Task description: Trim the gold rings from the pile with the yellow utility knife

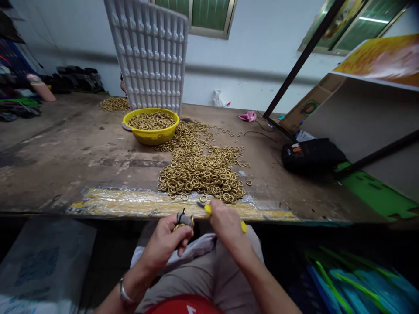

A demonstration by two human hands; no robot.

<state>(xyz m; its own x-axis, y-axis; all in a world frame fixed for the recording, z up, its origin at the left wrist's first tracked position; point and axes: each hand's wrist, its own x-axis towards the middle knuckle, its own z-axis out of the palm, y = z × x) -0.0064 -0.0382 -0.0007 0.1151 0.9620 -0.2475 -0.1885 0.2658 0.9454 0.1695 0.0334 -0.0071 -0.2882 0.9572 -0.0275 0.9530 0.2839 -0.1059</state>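
Observation:
Above my lap at the table's front edge, my left hand point(168, 237) is closed on a brass ring point(192, 221). A grey wrapping with a black tie point(184, 219) shows at its fingertips; whether it covers a finger cannot be made out. My right hand point(227, 222) grips a yellow-handled tool point(208, 209) with a short dark tip pointing left; its exact kind is unclear. The tip is over the table edge, apart from the left hand. Just beyond lies a heap of brass rings point(203, 172), with a few loose ones at its front.
A yellow basin point(152, 136) full of rings stands behind the heap, before an upright grey ribbed panel point(153, 56). Another ring pile point(114, 104) lies back left. A black bag point(310, 155) and dark metal posts point(301, 61) are right. Yellow tape point(131, 203) covers the front edge.

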